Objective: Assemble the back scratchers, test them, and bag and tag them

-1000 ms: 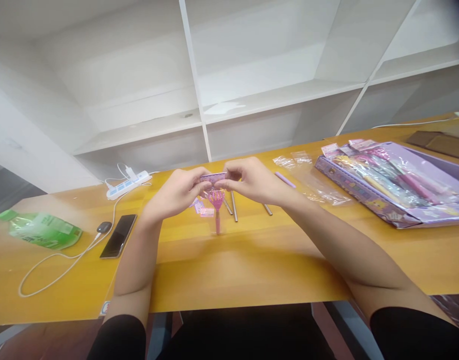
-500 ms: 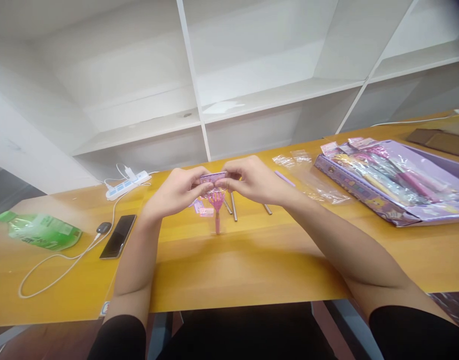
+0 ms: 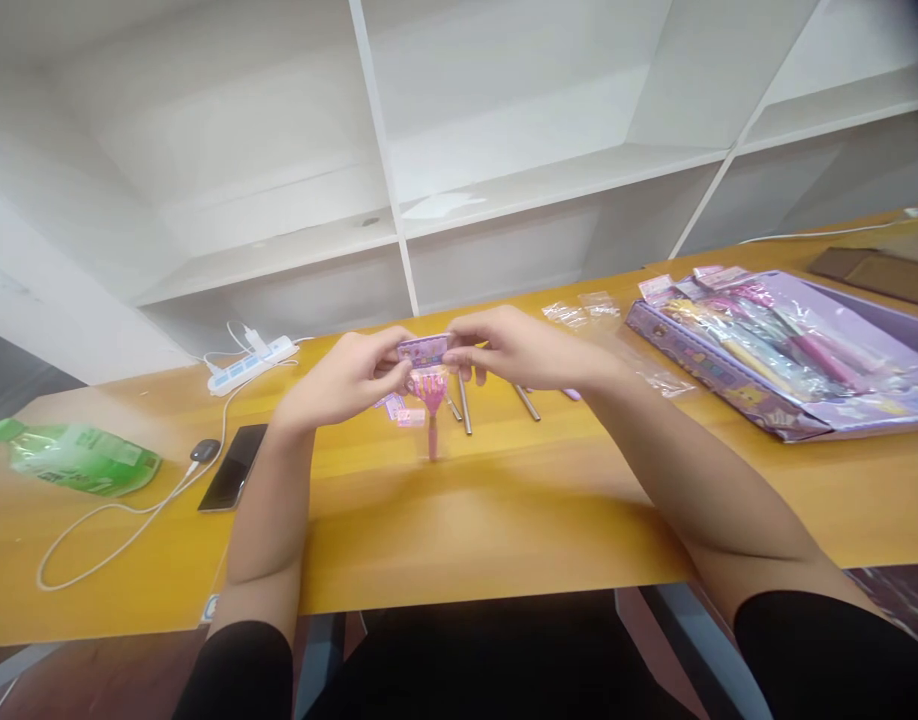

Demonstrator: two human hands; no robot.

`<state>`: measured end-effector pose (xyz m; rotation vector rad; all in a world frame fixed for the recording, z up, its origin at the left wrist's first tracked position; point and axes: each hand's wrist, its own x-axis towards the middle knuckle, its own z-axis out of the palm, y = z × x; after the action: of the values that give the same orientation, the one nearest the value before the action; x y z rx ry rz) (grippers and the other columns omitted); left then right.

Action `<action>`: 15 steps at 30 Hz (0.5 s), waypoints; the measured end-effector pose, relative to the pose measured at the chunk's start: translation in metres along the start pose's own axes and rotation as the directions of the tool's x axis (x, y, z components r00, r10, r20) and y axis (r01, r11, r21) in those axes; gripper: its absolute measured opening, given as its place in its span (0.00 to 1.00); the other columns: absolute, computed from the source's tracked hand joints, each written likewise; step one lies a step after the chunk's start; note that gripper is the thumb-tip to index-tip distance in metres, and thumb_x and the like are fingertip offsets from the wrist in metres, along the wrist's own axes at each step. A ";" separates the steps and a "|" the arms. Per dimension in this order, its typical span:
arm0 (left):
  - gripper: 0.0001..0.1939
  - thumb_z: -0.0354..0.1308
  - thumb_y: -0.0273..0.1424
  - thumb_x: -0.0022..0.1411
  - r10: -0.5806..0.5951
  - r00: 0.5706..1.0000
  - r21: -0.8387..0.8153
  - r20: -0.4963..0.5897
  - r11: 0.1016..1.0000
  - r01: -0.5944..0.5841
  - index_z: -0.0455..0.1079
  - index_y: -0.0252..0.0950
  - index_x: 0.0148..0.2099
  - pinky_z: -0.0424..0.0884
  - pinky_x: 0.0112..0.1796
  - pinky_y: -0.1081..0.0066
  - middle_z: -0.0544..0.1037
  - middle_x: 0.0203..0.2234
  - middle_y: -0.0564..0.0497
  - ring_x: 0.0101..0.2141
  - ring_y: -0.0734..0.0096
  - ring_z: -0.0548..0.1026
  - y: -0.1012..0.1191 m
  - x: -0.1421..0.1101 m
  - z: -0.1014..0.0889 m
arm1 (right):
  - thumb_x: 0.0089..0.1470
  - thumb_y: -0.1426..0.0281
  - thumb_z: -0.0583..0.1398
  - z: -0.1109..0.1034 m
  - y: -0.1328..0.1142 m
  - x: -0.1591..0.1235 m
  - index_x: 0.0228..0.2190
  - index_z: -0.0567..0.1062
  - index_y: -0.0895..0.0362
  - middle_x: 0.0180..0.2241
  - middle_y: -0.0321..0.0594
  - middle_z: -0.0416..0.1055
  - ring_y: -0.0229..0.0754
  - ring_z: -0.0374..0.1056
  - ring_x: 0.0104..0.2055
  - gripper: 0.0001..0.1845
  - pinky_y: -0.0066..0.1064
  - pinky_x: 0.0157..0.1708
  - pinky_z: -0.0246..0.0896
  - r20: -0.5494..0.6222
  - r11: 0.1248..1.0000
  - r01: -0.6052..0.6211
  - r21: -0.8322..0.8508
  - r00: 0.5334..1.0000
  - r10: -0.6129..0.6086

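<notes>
Over the yellow wooden table [image 3: 474, 540], between its near and far edges, the left hand [image 3: 343, 375] and right hand [image 3: 515, 350] pinch opposite ends of a small purple printed card [image 3: 423, 352]. Directly below shows a pink plastic fork-shaped stick [image 3: 433, 408]; slim silver metal tubes [image 3: 466, 408] lie just beside it.

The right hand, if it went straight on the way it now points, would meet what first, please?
The right hand points left, so it would probably meet the purple printed card first, then the left hand beyond, though depth is unclear.
</notes>
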<state>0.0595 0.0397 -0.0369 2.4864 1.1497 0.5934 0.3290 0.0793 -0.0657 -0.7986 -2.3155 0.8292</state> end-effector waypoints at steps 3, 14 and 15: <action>0.09 0.55 0.35 0.76 -0.025 0.999 -0.026 -0.033 0.999 0.024 0.74 0.38 0.51 0.71 0.30 0.73 0.87 0.34 0.52 0.31 0.71 0.82 -0.002 0.000 0.001 | 0.61 0.54 0.72 0.003 0.010 0.002 0.44 0.79 0.55 0.39 0.40 0.82 0.40 0.75 0.31 0.20 0.32 0.32 0.65 0.180 0.997 -0.065 0.031 0.982 0.058; 0.09 0.59 0.37 0.76 0.003 1.000 -0.047 -0.022 0.999 -0.004 0.75 0.39 0.51 0.75 0.32 0.73 0.89 0.37 0.50 0.33 0.68 0.85 0.000 -0.002 -0.003 | 0.66 0.62 0.70 0.088 0.036 -0.005 0.40 0.83 0.58 0.40 0.44 0.83 0.41 0.75 0.38 0.10 0.32 0.40 0.69 -0.001 0.984 0.061 0.167 0.998 -0.061; 0.09 0.59 0.37 0.76 0.003 1.000 -0.068 -0.013 0.998 -0.003 0.75 0.39 0.52 0.76 0.34 0.73 0.89 0.38 0.50 0.35 0.68 0.87 0.000 -0.002 -0.003 | 0.66 0.62 0.70 0.089 0.041 -0.010 0.40 0.83 0.58 0.41 0.45 0.84 0.41 0.75 0.39 0.11 0.33 0.41 0.69 -0.014 0.980 0.043 0.195 0.999 -0.041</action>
<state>0.0566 0.0389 -0.0346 2.4309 1.1119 0.6391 0.2913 0.0659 -0.1553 -0.6650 -2.1934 1.0126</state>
